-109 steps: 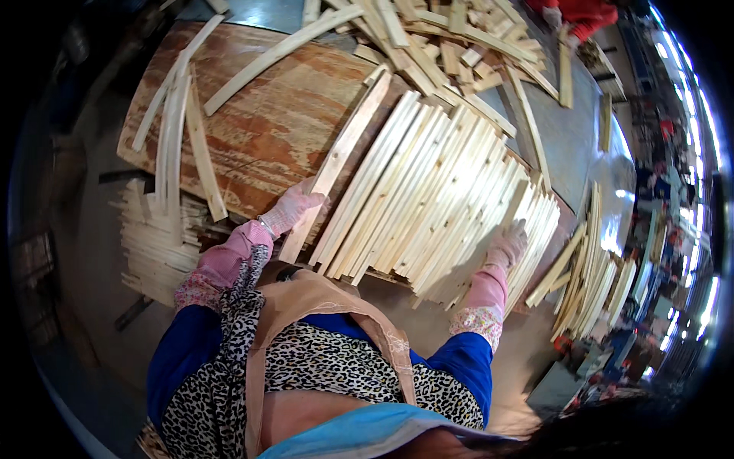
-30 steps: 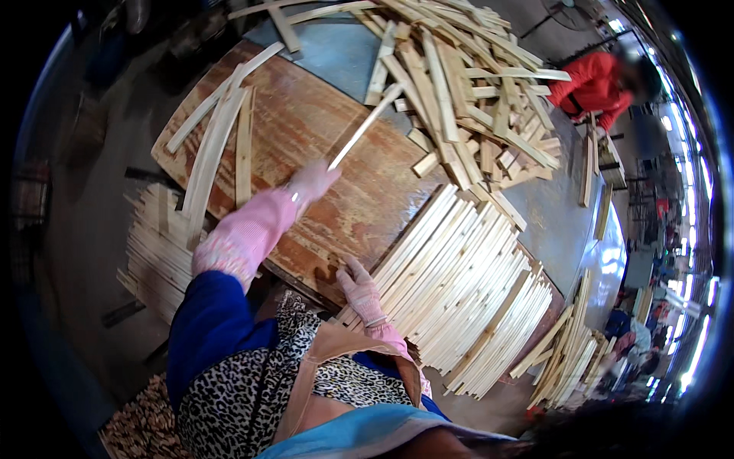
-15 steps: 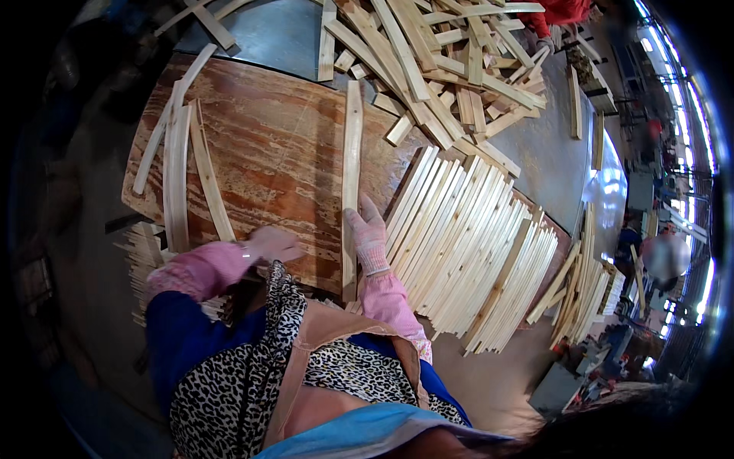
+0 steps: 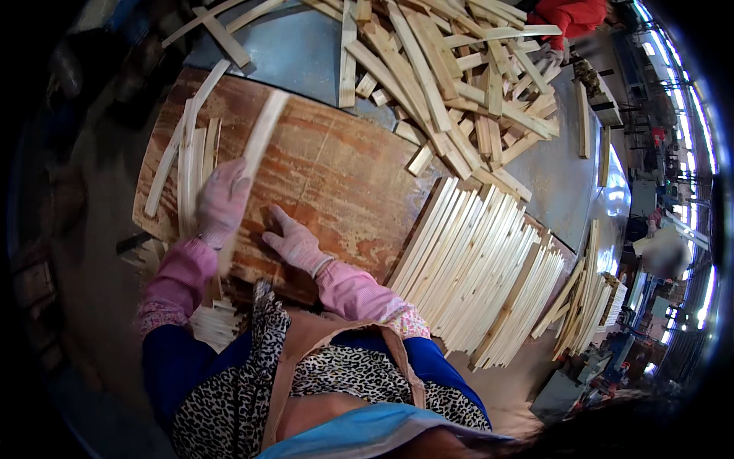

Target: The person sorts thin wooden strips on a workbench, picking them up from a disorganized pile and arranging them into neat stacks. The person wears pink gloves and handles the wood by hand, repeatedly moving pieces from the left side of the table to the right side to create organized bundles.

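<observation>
My gloved left hand [image 4: 223, 200] is closed round a wooden slat [image 4: 264, 131], which is smeared by motion and leans with its far end to the right. Over the bare brown plywood board [image 4: 344, 176], my gloved right hand [image 4: 294, 243] has thumb and forefinger apart and holds nothing. Beside my left hand, at the board's left side, lie several loose slats [image 4: 170, 164]. Right of my right hand, a row of pale slats [image 4: 466, 268] lies packed side by side.
A heap of jumbled slats [image 4: 436, 69] covers the far part of the grey metal table [image 4: 539, 168]. Beyond it stands a person in red [image 4: 573, 17]. More slats are stacked at the right [image 4: 585, 298] and below the board's near left edge [image 4: 218, 325].
A slat that stood by my right hand is gone from there; my left hand now holds a slat farther left. My right hand has moved left, off the slat. The view has shifted slightly.
</observation>
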The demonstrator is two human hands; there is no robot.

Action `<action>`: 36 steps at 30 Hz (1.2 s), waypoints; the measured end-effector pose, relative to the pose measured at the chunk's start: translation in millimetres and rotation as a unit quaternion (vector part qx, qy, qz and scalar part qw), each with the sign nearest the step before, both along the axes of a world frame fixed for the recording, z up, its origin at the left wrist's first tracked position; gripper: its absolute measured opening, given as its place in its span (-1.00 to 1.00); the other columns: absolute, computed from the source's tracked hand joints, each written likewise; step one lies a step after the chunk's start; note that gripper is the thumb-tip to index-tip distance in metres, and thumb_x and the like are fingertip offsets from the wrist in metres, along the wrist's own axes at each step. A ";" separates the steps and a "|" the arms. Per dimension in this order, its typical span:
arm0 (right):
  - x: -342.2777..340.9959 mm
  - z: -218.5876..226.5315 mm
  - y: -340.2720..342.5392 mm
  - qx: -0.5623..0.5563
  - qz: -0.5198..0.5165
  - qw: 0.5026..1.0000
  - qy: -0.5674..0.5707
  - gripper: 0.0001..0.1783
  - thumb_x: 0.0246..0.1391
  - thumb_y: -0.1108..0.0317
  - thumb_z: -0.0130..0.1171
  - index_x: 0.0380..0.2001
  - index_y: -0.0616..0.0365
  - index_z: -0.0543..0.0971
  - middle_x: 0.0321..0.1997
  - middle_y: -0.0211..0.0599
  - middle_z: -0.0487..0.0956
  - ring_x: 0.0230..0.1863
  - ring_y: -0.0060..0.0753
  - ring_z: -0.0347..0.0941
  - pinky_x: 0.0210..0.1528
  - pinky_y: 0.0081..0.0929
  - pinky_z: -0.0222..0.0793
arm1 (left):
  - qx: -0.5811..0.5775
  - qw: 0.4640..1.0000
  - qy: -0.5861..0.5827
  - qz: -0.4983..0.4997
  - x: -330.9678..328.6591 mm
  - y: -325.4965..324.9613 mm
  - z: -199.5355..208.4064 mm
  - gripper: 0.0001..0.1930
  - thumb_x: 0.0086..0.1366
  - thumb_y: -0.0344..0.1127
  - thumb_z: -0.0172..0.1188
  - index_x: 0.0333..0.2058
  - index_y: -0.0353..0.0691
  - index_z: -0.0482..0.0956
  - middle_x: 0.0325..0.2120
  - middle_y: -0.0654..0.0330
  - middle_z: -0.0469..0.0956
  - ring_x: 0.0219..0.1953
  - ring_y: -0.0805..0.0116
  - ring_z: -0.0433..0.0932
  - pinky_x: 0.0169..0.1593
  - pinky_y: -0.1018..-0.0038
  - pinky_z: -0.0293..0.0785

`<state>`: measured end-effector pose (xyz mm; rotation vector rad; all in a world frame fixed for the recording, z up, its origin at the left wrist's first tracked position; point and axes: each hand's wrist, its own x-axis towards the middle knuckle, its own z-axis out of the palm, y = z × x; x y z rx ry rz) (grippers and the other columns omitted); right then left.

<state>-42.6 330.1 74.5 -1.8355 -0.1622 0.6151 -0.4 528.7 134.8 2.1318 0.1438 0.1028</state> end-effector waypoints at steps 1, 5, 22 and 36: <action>10.1 7.5 -9.0 -0.037 -0.005 0.999 -0.032 -0.27 0.18 0.14 0.30 0.36 0.09 0.34 0.11 0.13 0.59 0.17 0.14 0.52 0.23 -0.14 0.43 | 0.035 0.999 -0.023 -0.033 19.9 -9.0 -3.3 -0.61 0.43 -0.27 0.20 0.14 -0.33 0.54 0.08 0.01 0.60 0.14 0.13 0.58 0.24 0.30 0.47; 120.9 65.2 -91.1 -0.334 -0.044 0.911 -0.239 -0.34 0.03 0.11 0.38 0.17 0.12 0.47 -0.03 0.10 0.58 0.00 0.09 0.53 0.09 -0.01 0.45 | 0.026 0.995 -0.029 -0.096 84.1 -49.5 -63.8 -0.53 0.41 -0.35 0.22 0.24 -0.35 0.45 0.19 0.05 0.53 0.24 0.22 0.50 0.33 0.35 0.40; 268.5 130.3 -241.1 -0.505 0.003 0.863 -0.017 0.24 -0.07 0.05 0.52 0.55 0.01 -0.01 0.26 0.18 0.50 0.18 0.07 0.56 0.23 -0.13 0.53 | -0.220 0.956 0.166 -0.097 49.0 -178.7 -113.3 -0.43 0.43 -0.14 0.25 0.35 -0.16 0.41 0.18 0.08 0.56 0.21 0.24 0.53 0.24 0.36 0.48; -79.7 -11.6 -137.9 0.081 -0.356 0.928 0.076 -0.55 0.39 0.29 0.15 0.26 0.22 0.47 0.00 -0.33 0.66 -0.06 -0.37 0.60 -0.01 -0.35 0.55 | -0.548 0.769 0.329 0.018 -64.9 -186.3 -127.2 -0.59 0.43 -0.09 0.29 0.09 -0.27 0.59 -0.05 0.26 0.65 -0.02 0.47 0.58 0.16 0.45 0.49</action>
